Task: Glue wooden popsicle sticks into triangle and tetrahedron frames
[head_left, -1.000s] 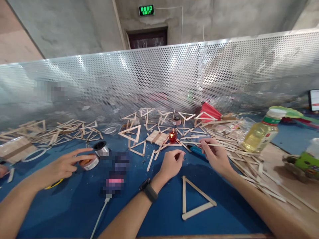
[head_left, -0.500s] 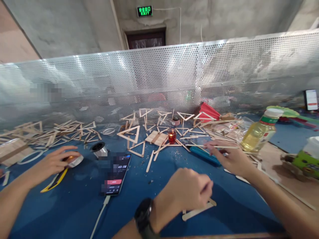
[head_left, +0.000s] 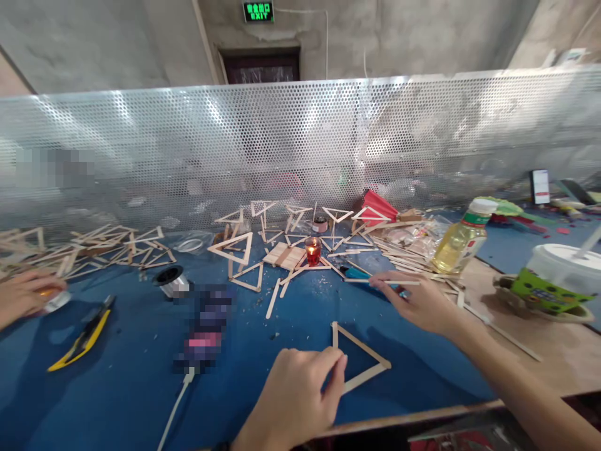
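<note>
Above the blue table (head_left: 136, 376), the right hand (head_left: 417, 302) pinches a stick (head_left: 357, 280); left hand (head_left: 300, 391) curls at the triangle (head_left: 362, 344), grip unclear

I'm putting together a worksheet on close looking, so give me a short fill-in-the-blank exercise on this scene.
1. A loose wooden stick is held in the person's ____ hand.
2. The wooden frame partly hidden by the left hand has the shape of a ____.
3. The bottle of yellow liquid has a ____ cap.
4. In English, the green sign reads ____.

Missing words: right; triangle; white; EXIT.
</note>
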Demonstrator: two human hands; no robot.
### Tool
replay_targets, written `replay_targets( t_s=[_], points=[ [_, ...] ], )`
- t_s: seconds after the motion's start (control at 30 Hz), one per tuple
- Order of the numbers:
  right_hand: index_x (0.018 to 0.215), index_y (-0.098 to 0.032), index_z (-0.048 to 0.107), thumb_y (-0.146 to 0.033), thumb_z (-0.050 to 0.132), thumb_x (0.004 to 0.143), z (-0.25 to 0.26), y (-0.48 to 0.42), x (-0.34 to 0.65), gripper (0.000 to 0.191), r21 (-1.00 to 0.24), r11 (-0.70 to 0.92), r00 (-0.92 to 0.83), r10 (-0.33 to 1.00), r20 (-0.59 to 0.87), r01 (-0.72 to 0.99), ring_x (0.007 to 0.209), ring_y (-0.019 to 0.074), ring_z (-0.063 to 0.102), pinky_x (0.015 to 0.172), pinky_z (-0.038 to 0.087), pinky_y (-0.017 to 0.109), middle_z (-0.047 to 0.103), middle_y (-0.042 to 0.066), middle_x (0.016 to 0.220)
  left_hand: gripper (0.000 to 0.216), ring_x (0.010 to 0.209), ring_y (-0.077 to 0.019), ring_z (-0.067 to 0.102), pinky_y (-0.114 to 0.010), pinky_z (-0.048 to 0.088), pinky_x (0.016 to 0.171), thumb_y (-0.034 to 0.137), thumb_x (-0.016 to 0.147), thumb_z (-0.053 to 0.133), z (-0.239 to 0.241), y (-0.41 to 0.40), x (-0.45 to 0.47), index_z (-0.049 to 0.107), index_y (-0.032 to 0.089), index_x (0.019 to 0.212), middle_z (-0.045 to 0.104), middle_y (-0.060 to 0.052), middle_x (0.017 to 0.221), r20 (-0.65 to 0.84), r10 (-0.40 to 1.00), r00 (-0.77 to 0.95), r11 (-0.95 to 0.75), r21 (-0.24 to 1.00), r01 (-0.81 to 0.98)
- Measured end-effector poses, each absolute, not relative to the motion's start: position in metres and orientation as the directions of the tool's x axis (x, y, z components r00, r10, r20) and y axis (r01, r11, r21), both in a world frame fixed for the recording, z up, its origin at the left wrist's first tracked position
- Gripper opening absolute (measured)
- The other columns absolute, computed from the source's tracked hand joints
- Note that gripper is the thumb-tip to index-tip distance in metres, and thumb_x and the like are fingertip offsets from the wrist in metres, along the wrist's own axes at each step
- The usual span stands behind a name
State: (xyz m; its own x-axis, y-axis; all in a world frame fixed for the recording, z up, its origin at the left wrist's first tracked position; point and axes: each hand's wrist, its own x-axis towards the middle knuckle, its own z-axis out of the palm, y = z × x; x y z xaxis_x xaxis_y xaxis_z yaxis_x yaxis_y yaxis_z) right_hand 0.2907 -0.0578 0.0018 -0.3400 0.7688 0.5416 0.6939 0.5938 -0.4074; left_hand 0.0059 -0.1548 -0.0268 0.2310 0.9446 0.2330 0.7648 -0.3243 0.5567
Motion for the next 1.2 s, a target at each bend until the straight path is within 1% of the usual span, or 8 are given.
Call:
replay_targets(
  t_s=[0.13,0.27,0.5,0.67,0.83,0.97,1.07,1.2],
  points=[
    [0.102,-0.027,0.076,-0.028,0.052,0.102,0.001,-0.063,0.28,0.025,-0.302,0.655,-0.372,0.684,0.628,0.693,0.086,0.021,0.076,0.069,0.059,0.03,0.08,0.004,0.101,0.029,0.049,-0.0196,0.059,-0.03,0.032,0.05,0.038,0.098,0.047,-0.011,-0.149,-0.001,0.072,0.03,0.084,0.059,-0.002,0.053,0.235,0.921,0.31,-0.388,0.495,0.777],
    [0.099,-0.026,0.076,-0.022,0.054,0.1,-0.003,-0.069,0.273,0.022,-0.251,0.627,-0.262,0.609,0.749,0.738,0.085,0.0206,0.074,0.072,0.059,0.031,0.079,0.004,0.095,0.04,0.045,-0.0164,0.053,-0.03,0.027,0.051,0.035,0.105,0.035,-0.005,-0.144,-0.007,0.064,0.026,0.079,0.055,-0.001,0.051,0.25,0.92,0.302,-0.385,0.435,0.814],
    [0.108,-0.025,0.075,-0.018,0.053,0.099,-0.01,-0.077,0.279,0.025,-0.181,0.661,-0.391,0.618,0.682,0.728,0.084,0.0197,0.074,0.068,0.058,0.03,0.079,0.005,0.092,0.037,0.045,-0.016,0.049,-0.031,0.025,0.052,0.036,0.106,0.037,-0.007,-0.138,-0.018,0.065,0.026,0.085,0.054,0.001,0.052,0.272,0.925,0.265,-0.362,0.42,0.832],
    [0.116,-0.025,0.074,-0.022,0.052,0.101,0.007,-0.076,0.266,0.026,-0.175,0.694,-0.402,0.582,0.707,0.698,0.085,0.0215,0.073,0.072,0.06,0.033,0.079,0.007,0.093,0.037,0.047,-0.0166,0.052,-0.031,0.023,0.052,0.034,0.106,0.035,-0.011,-0.142,-0.018,0.059,0.025,0.079,0.056,0.0,0.054,0.218,0.949,0.228,-0.3,0.402,0.865],
    [0.122,-0.024,0.07,-0.023,0.043,0.106,0.025,-0.061,0.214,0.031,-0.125,0.787,-0.581,0.542,0.607,0.604,0.1,0.0209,0.071,0.079,0.06,0.032,0.077,0.007,0.111,0.035,0.053,-0.0198,0.061,-0.032,0.023,0.053,0.031,0.105,0.035,-0.02,-0.145,-0.017,0.061,0.025,0.083,0.064,-0.002,0.06,0.201,0.957,0.207,-0.27,0.372,0.888],
    [0.128,-0.021,0.067,-0.024,0.04,0.107,0.029,-0.042,0.162,0.033,-0.006,0.772,-0.674,0.559,0.483,0.636,0.11,0.0236,0.067,0.084,0.058,0.034,0.073,0.009,0.12,0.033,0.061,-0.0235,0.069,-0.033,0.023,0.053,0.027,0.104,0.035,-0.029,-0.152,-0.018,0.062,0.025,0.086,0.071,-0.005,0.067,0.176,0.968,0.181,-0.234,0.362,0.902],
    [0.131,-0.016,0.063,-0.023,0.042,0.105,0.026,-0.023,0.128,0.034,0.105,0.74,-0.71,0.581,0.398,0.664,0.115,0.027,0.063,0.08,0.055,0.034,0.068,0.015,0.127,0.032,0.065,-0.024,0.071,-0.033,0.023,0.054,0.027,0.105,0.035,-0.033,-0.157,-0.019,0.061,0.025,0.086,0.074,-0.005,0.073,0.156,0.97,0.185,-0.23,0.359,0.904],
    [0.123,-0.013,0.064,-0.023,0.039,0.106,0.023,0.005,0.094,0.032,0.15,0.703,-0.695,0.604,0.39,0.696,0.115,0.0291,0.06,0.085,0.049,0.037,0.069,0.017,0.12,0.03,0.063,-0.0237,0.071,-0.033,0.021,0.053,0.026,0.104,0.036,-0.037,-0.157,-0.019,0.059,0.025,0.084,0.074,-0.005,0.072,0.131,0.973,0.192,-0.227,0.351,0.909]
  ],
)
